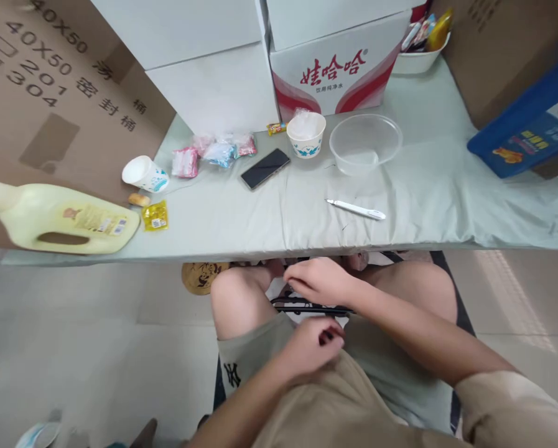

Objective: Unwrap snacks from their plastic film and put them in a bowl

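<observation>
Both my hands are above my lap, in front of the table edge. My left hand (313, 345) is close to my shirt, its fingers curled in towards the thumb. Farther forward, over the gap between my knees, my right hand (320, 281) has its fingers drawn together as in a pinch. Whatever either hand may hold is too small or hidden to make out. On the table, nearest to my hands, lies a slim white pen-like tool (356, 210) with a thin dark tip. A phone (265, 168) lies to its left, screen dark.
A paper cup (305, 135) holding clear plastic stands beside a clear plastic bowl (365, 144). Small wrapped packets (218, 151) lie near white boxes (213, 93). At left are a tipped paper cup (145, 174), a yellow packet (155, 216) and a large pale-yellow bottle (68, 218) overhanging the edge.
</observation>
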Demonstrator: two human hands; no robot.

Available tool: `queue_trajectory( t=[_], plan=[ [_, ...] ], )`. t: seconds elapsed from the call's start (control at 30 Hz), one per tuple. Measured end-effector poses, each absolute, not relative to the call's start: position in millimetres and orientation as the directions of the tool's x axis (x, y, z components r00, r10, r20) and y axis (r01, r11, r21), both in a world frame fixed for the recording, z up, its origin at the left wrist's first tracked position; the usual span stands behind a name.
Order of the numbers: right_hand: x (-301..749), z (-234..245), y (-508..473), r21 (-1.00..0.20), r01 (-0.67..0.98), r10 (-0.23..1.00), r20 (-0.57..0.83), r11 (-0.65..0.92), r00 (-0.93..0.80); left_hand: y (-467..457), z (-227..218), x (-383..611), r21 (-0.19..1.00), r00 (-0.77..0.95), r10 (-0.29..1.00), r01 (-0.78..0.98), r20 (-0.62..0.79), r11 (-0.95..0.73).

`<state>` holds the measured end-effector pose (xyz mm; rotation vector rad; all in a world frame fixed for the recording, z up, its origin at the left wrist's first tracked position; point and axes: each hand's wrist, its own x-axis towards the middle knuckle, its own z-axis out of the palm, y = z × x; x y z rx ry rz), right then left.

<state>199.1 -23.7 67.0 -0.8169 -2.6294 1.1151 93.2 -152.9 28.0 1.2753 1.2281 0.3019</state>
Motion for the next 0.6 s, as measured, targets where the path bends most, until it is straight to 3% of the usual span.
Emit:
queue_trajectory(
  t=[0.07, 0.17, 0.3, 0.43, 0.5, 0.6],
  plan=[
    [167.1, 70.8, -14.5, -0.688, 0.341, 0.398, -0.082, 0.641, -0.914, -172.8, 24.4, 108.5, 0.815, 0.425, 0.704, 0.406, -0.569, 0.414],
    [145.3, 68.5, -10.7, -0.660, 0.261, 0.288, -0.070, 0.704, -0.955, -177.9, 24.6, 113.3, 0.818, 0.518, 0.660, 0.501, -0.545, 0.282],
    [156.7, 55.1, -14.1, -0.642, 0.293, 0.287, -0.118, 0.709, -0.951, -182.9, 30.9, 83.7, 0.682, 0.516, 0.620, 0.730, -0.591, 0.043],
    [174.0, 48.3, -18.3, -0.571, 0.351, 0.292, -0.195, 0.742, -0.936, -198.1, 33.6, 58.5, 0.641, 0.591, 0.406, 0.768, -0.697, -0.018],
    [178.0, 45.4, -20.4, -0.572, 0.353, 0.282, -0.213, 0.740, -0.935, -194.4, 34.3, 55.7, 0.594, 0.542, 0.421, 0.804, -0.727, -0.010],
    [181.3, 33.8, -25.1, -0.620, 0.399, 0.264, -0.302, 0.675, -0.916, -165.9, 41.5, 51.3, 0.537, 0.395, 0.584, 0.840, -0.709, 0.083]
  ],
)
